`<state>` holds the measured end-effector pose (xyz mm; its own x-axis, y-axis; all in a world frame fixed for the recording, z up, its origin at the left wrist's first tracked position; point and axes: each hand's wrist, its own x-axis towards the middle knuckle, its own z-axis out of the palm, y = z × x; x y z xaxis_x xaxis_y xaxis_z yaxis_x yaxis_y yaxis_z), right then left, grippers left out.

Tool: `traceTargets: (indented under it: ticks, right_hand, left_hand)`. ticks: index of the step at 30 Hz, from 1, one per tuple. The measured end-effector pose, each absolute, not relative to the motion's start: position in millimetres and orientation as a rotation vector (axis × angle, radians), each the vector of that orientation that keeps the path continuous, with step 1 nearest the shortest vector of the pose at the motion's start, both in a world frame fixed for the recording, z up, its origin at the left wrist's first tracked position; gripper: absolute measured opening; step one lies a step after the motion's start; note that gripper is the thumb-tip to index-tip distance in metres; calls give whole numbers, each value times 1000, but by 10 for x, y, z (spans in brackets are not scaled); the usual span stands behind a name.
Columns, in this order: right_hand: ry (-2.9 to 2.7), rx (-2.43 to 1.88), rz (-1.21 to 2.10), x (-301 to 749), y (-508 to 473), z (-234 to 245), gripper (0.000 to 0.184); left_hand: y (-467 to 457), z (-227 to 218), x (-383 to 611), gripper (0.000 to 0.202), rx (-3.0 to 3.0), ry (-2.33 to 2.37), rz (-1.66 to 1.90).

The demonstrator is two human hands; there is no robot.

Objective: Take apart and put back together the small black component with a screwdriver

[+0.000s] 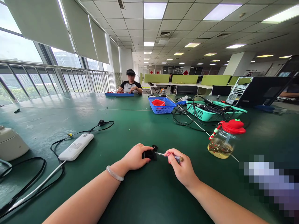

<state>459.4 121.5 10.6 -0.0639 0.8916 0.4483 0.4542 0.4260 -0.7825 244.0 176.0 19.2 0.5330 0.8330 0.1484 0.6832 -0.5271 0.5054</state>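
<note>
My left hand (137, 157), with a pale bangle on its wrist, is closed on a small black block-like part (152, 155) at the middle of the green table. My fingers cover much of the part. A small round black piece (154, 147) sits just beyond it. My right hand (181, 166) grips a slim screwdriver (171, 156) with a gold-coloured end. It lies nearly level, and its metal shaft points left so that the tip meets the right side of the black part. Whether a screw is at the tip is too small to tell.
A white power adapter (76, 147) and black cables (57, 149) lie to the left. On the right stands a glass jar (220, 146) with a red lid. Farther back are a blue basket (161, 109) and a green basket (204, 116) of cables. Another person (131, 85) sits at the far end.
</note>
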Motion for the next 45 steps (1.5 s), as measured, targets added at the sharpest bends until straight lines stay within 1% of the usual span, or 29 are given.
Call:
traceTargets:
  ticks: [4, 9, 15, 19, 22, 26, 29, 35, 39, 45]
  right_hand:
    - [-1730, -1158, 485, 4594, 1178, 149, 32]
    - [-1809, -1174, 498, 4589, 1192, 148, 28]
    - [-1946, -985, 385, 4571, 1163, 128, 23]
    - [-2072, -989, 448, 4520, 1131, 137, 19]
    - [-2077, -1019, 482, 4515, 1121, 155, 19]
    - [-1952, -956, 360, 4552, 1116, 164, 21]
    - [-1859, -995, 305, 4567, 1124, 154, 21]
    - [-1828, -1173, 415, 4551, 1183, 139, 27]
    - [-1757, -1119, 377, 4561, 1171, 137, 28]
    - [-1841, -1078, 374, 4559, 1156, 119, 25]
  left_hand:
    - [1778, 157, 2439, 54, 2370, 1272, 513]
    - [1806, 130, 2437, 56, 2366, 1270, 513]
    - [1806, 128, 2438, 56, 2393, 1271, 501]
    - [1796, 132, 2442, 57, 2400, 1267, 494]
    - [1799, 133, 2442, 57, 2396, 1268, 495]
    - [1796, 148, 2443, 58, 2388, 1268, 495]
    - [1780, 170, 2449, 57, 2394, 1253, 504]
    - [1766, 174, 2449, 55, 2406, 1227, 521]
    - [1780, 154, 2441, 55, 2426, 1220, 525]
    - [1777, 162, 2446, 54, 2409, 1212, 535]
